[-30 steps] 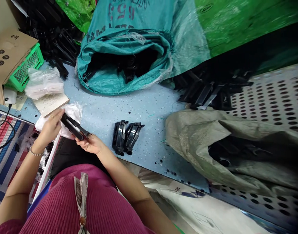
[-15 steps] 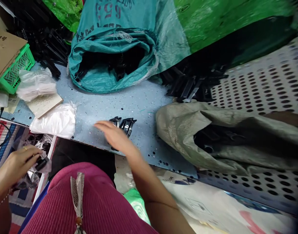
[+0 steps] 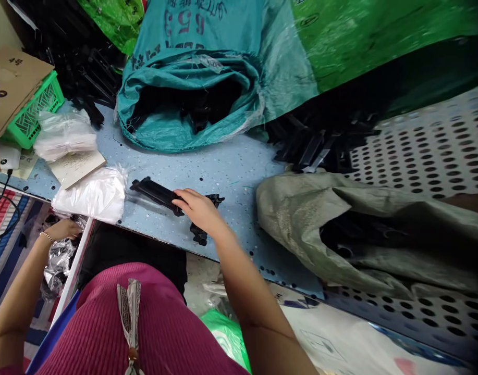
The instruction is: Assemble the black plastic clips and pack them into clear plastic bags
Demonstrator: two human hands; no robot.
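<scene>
My right hand is closed on the near end of a long black plastic part, which lies slanted above the blue speckled tabletop. Partly beneath that hand is a second black plastic part, its far end showing past my fingers. Over at the left, my left hand reaches over small clear bags in a white-edged drawer below the table. Its fingers are stretched out and I see nothing held in them, though the tips are partly hidden.
A stack of clear plastic bags lies at the table's left edge beside a green basket. A teal woven sack with black parts opens toward me. On the right rests a grey-green sack; loose black parts are piled behind it.
My right hand has gone from hovering over the two black parts to gripping one, now turned leftward. My left hand has moved up and away; the small bagged black piece no longer shows in it.
</scene>
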